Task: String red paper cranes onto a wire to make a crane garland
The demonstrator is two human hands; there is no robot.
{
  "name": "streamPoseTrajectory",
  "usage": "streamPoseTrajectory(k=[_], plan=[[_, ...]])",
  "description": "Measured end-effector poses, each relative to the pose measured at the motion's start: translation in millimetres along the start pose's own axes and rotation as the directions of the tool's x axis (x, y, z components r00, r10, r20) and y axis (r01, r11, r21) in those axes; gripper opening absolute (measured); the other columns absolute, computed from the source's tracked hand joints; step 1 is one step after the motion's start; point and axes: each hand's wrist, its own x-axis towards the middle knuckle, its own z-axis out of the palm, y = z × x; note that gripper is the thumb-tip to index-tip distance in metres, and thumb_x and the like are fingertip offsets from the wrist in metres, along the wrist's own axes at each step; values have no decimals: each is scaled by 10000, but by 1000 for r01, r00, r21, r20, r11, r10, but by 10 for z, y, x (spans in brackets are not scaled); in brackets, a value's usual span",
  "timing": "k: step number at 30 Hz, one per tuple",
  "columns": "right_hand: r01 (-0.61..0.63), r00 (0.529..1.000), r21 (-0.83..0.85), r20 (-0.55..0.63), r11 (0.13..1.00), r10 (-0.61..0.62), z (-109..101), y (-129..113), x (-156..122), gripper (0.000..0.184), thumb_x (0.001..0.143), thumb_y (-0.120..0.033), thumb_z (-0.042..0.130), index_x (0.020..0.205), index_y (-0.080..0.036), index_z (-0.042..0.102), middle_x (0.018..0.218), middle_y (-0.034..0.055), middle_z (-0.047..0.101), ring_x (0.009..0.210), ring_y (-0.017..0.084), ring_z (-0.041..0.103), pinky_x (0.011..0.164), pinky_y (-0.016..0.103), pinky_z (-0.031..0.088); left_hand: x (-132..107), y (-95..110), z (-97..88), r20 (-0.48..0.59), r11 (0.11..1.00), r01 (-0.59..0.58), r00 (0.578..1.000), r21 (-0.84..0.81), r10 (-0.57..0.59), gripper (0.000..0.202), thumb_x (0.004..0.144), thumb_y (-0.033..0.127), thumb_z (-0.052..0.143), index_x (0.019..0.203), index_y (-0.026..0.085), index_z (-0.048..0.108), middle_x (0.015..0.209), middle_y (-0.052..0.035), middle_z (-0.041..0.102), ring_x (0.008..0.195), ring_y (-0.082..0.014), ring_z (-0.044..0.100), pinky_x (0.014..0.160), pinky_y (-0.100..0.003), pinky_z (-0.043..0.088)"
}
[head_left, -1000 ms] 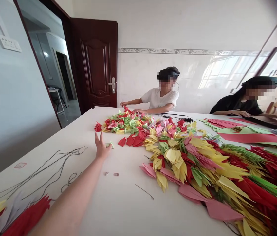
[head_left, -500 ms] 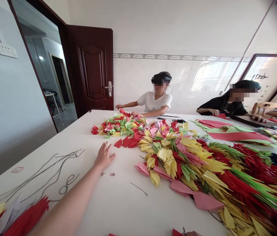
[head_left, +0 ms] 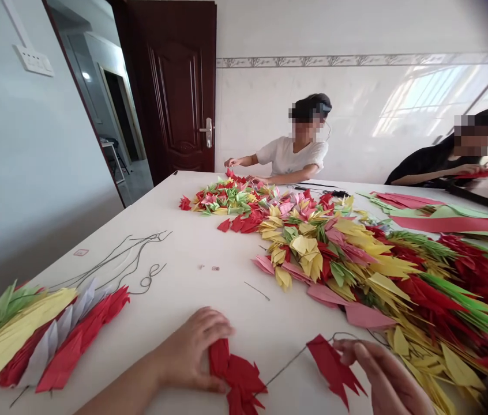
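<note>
My left hand (head_left: 192, 354) rests near the front edge of the white table (head_left: 183, 271), fingers curled on a string of red folded paper pieces (head_left: 235, 377). A thin wire (head_left: 287, 360) runs from it to a single red folded piece (head_left: 333, 366). That piece is pinched by my right hand (head_left: 382, 377) at the lower right.
A large heap of yellow, pink, red and green folded papers (head_left: 356, 265) fills the table's right and middle. A finished paper string (head_left: 40, 331) lies front left beside loose wires (head_left: 131, 262). Two people (head_left: 298, 155) sit at the far side; a dark door (head_left: 175, 92) stands open.
My left arm has pulled back from the far papers to the table's front edge. The view has tilted down, and both hands with red pieces on a wire now show.
</note>
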Motion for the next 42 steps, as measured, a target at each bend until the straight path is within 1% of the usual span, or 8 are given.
streamPoseTrajectory(k=[4,10,17,21,32,37,40,42], plan=[[9,987,134,-159,991,12,-11,10,19,318,649,-474,642,713,-164,621,744,74,656,691,193,609,619,290,514,137,56,16,-49,994,-42,998,104,47,268,708,449,604,865,234,626,890,-43,619,880,-201,545,837,-341,435],[35,959,351,-276,936,68,-32,97,134,238,637,-392,681,716,-177,615,702,18,623,660,118,570,626,225,487,115,-162,-89,-309,950,302,914,82,-264,200,805,394,467,777,220,561,818,-5,595,675,-141,555,615,-266,449],[-214,974,437,33,874,222,132,-35,563,302,526,-427,740,616,-170,609,589,10,588,641,160,593,659,301,511,81,-438,-259,-476,932,358,829,47,-294,224,839,331,404,755,219,579,834,-16,613,755,-161,580,677,-291,479],[-114,993,298,4,948,118,355,9,664,352,538,-482,714,657,-169,608,653,23,619,662,153,577,695,300,495,80,-505,-238,-588,929,346,782,133,-207,230,846,328,404,938,232,591,982,-42,616,975,-197,552,838,-353,471],[77,981,-120,-169,990,-97,336,458,686,339,701,-459,536,857,-159,556,846,81,599,794,201,558,739,375,448,120,-362,-157,-419,948,257,894,189,-159,359,849,355,419,1179,235,496,1158,-57,558,1089,-187,509,920,-329,446],[549,669,-556,-156,624,-727,449,177,455,405,742,-262,555,1121,-172,446,1134,147,489,1137,282,406,941,501,311,145,-369,-192,-383,940,288,901,183,-201,348,856,375,388,1144,246,534,1104,-48,574,1040,-185,533,869,-318,470],[869,480,-363,461,335,-747,810,-29,129,384,785,-222,513,1163,-218,441,1137,102,520,1147,234,414,956,423,340,157,-381,-191,-363,933,304,905,191,-221,359,860,386,378,1141,241,548,1088,-48,583,1038,-193,529,878,-338,462],[922,377,-227,713,313,-591,1116,-86,-21,402,796,-378,501,1162,-215,469,1215,105,499,1192,269,373,979,453,319,161,-399,-183,-369,936,293,906,194,-207,363,859,392,384,1142,239,551,1083,-50,587,1038,-198,526,886,-349,457]])
